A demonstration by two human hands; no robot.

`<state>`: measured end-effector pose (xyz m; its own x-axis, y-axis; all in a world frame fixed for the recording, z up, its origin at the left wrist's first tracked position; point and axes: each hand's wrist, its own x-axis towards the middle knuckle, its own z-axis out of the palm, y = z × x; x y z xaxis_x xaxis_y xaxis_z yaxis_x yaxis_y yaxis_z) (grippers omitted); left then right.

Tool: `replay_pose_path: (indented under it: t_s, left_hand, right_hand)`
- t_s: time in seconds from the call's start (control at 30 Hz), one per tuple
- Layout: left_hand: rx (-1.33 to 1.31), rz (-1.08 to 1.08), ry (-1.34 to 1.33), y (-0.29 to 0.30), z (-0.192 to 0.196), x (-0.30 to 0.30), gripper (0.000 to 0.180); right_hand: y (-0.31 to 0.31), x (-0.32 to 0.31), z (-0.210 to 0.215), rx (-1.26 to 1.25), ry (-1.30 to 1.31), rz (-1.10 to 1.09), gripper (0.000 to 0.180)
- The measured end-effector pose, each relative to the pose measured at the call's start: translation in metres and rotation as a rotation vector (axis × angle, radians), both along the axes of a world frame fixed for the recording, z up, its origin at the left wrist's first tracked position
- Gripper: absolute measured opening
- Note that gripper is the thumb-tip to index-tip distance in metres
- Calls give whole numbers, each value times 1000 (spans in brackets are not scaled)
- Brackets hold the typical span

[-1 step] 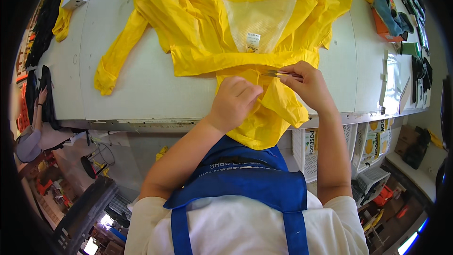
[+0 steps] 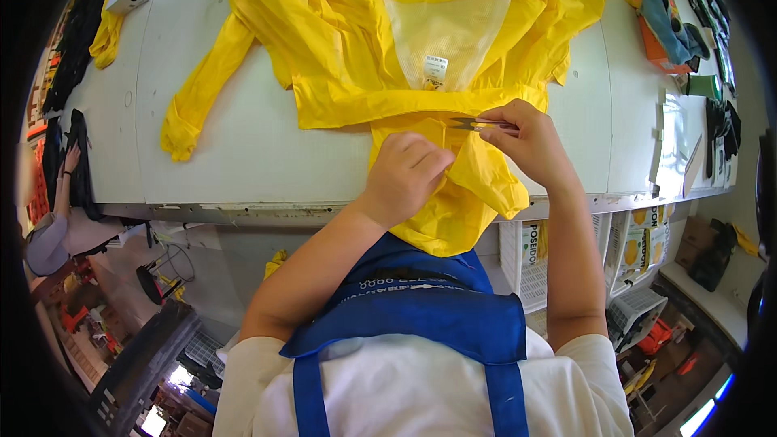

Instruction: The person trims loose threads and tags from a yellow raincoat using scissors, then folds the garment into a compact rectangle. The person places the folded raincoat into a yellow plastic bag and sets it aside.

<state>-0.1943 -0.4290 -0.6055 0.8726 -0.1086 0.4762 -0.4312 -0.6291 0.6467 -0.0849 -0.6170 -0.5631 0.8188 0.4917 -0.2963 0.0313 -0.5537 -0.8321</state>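
Left hand point(image 2: 405, 174) bunched on the yellow raincoat point(image 2: 388, 40), right hand point(image 2: 526, 142) pinched around small thread snips point(image 2: 473, 123).

The left hand is curled into a loose fist gripping a fold of yellow fabric at the near edge of the tabletop point(image 2: 243, 154); its fingertips are tucked under and hidden. The right hand closes on the snips, whose handles vanish inside the fingers, only the blade tips showing just over the fabric; whether they touch it is unclear. The raincoat spreads away across the tabletop, its hem drooping over the near edge, its far part cut off by the frame. An orange bundle point(image 2: 647, 12) lies far right, bent by the lens.
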Motion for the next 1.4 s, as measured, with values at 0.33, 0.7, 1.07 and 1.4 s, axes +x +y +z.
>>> replay_pose_path:
  t_s: [0.33,0.7,1.07,1.4]
  left_hand:
    - [19,8,2,-5,-5,-1,25]
    - [315,254,283,28,-13,11,16]
    - [-525,18,902,5,-34,5,27]
    - [252,194,562,57,-44,55,15]
  right_hand:
    - [14,1,1,-30,-97,93,19]
    - [-113,-14,-115,-114,-182,-750,43]
    - [-54,-179,-91,-113,-222,-557,89]
    - [-51,-165,-87,-343,-633,-2,49]
